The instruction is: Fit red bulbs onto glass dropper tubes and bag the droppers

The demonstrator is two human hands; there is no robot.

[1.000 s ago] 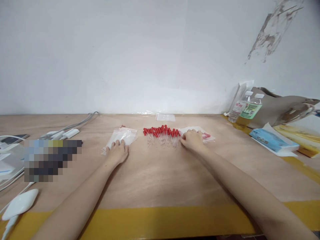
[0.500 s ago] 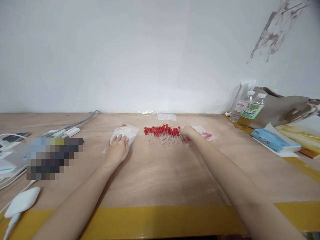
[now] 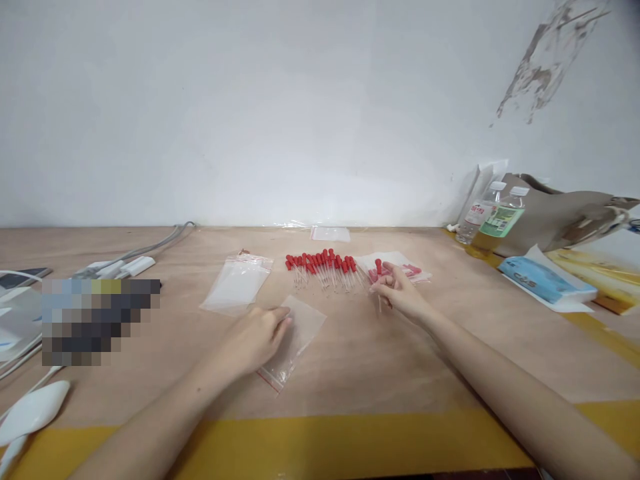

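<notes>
A row of several red-capped glass droppers point(image 3: 323, 267) lies on the wooden table point(image 3: 350, 360). My right hand point(image 3: 400, 293) holds one red-capped dropper point(image 3: 379, 277) upright, just right of the row. My left hand point(image 3: 257, 340) grips a clear zip bag point(image 3: 297, 337) near the table's middle. A stack of empty clear bags point(image 3: 236, 285) lies to the left of the droppers. Filled bags with red caps point(image 3: 400, 265) lie behind my right hand.
Two bottles point(image 3: 493, 219), a brown paper bag point(image 3: 560, 215) and a blue tissue pack point(image 3: 543, 280) stand at the right. Cables and white adapters point(image 3: 123, 265) lie at the left, with a white device point(image 3: 33, 412) near the yellow front edge. Another clear bag point(image 3: 330, 233) lies by the wall.
My left hand drew one clear bag off the stack toward me and to the right. My right hand lifted one dropper from the row's right end.
</notes>
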